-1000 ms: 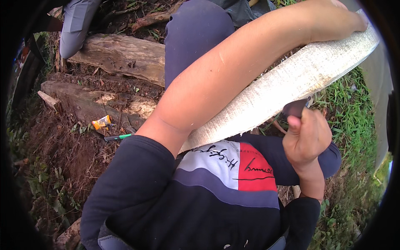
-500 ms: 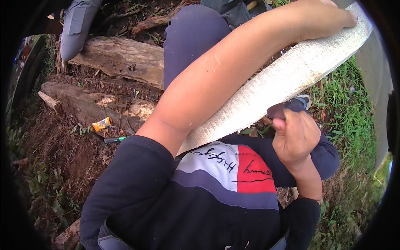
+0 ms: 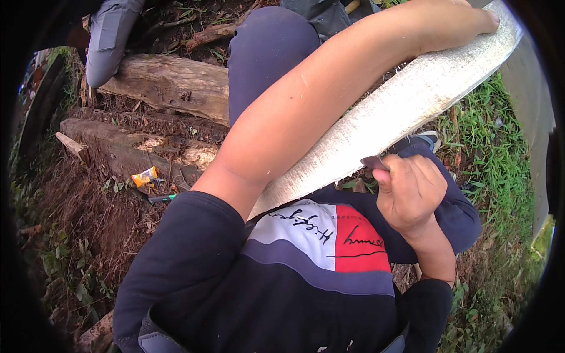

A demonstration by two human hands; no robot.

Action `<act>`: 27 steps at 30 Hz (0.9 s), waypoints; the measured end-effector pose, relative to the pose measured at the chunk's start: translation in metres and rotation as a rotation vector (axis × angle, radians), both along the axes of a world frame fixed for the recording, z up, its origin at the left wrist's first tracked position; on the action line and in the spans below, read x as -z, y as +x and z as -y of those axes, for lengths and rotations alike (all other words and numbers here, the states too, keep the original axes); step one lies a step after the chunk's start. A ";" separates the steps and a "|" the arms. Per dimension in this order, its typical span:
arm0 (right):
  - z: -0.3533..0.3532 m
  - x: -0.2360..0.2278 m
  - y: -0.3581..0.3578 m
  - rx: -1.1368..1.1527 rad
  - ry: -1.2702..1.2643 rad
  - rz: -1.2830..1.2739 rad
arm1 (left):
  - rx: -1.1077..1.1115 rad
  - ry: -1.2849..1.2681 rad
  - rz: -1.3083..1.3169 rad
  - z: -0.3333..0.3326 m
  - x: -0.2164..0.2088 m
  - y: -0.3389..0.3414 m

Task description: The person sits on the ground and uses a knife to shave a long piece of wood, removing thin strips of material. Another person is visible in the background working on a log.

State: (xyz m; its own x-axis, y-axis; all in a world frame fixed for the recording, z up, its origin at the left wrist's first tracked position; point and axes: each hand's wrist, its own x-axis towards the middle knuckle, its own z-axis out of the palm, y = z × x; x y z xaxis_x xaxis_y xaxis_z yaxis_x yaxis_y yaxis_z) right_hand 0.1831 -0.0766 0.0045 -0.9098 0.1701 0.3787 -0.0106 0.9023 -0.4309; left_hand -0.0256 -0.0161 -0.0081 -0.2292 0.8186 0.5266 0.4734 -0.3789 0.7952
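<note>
A long, pale board (image 3: 376,129) with a rough, fibrous face and frayed near edge slants from my lap to the upper right. My left arm reaches across it, and my left hand (image 3: 462,23) grips its far end, the thumb on top and the other fingers mostly hidden. Closed in a fist, my right hand (image 3: 412,191) holds a dark, flat, blade-like piece (image 3: 374,162). The tip of that piece is at the board's near edge; the rest of it is hidden in my fingers.
Weathered logs (image 3: 170,82) lie on the soil at the left. Near them are a yellow wrapper (image 3: 145,176) and a green-and-black handle (image 3: 162,199). Another person's grey-clad knee (image 3: 109,47) shows at the upper left. Grass (image 3: 497,141) grows on the right beside a grey surface (image 3: 527,106).
My right hand has shifted a little left and slightly down along the board's near edge with the dark piece. The left hand keeps its hold, with the board moved only slightly.
</note>
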 end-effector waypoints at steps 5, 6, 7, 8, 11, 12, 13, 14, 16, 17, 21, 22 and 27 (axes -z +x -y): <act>-0.018 0.003 -0.002 0.112 0.027 -0.031 | 0.130 -0.066 0.258 0.007 0.000 0.000; -0.002 0.005 -0.001 0.021 -0.037 -0.031 | 0.118 -0.068 0.250 0.007 -0.001 -0.001; 0.003 -0.003 0.001 -0.047 -0.011 0.059 | 0.106 -0.064 0.241 0.005 -0.002 -0.001; -0.008 -0.003 -0.002 0.015 0.001 0.018 | 0.082 -0.048 0.227 0.002 -0.003 -0.001; -0.024 0.005 -0.001 0.135 0.028 -0.028 | 0.032 -0.116 0.212 -0.003 0.001 0.002; -0.015 0.011 -0.001 0.080 0.016 -0.089 | 0.033 -0.140 0.203 -0.015 0.001 0.002; -0.001 0.011 -0.002 0.006 0.019 -0.057 | 0.047 -0.104 0.187 -0.022 0.007 -0.001; 0.006 0.009 -0.001 -0.068 0.021 -0.025 | 0.060 -0.068 0.170 -0.025 0.015 -0.004; -0.007 0.009 -0.007 -0.050 0.102 -0.109 | 0.083 -0.045 0.185 -0.019 0.015 -0.006; -0.013 0.011 -0.008 0.017 0.118 -0.114 | 0.091 -0.051 0.217 -0.011 0.010 -0.007; 0.008 0.016 -0.003 -0.024 0.040 -0.088 | 0.015 -0.087 0.261 0.018 -0.014 0.004; 0.012 0.015 -0.005 -0.080 0.022 -0.083 | -0.014 -0.082 0.210 0.018 -0.015 0.002; 0.003 0.018 -0.005 -0.046 0.028 -0.086 | 0.072 -0.026 0.201 0.012 -0.006 -0.009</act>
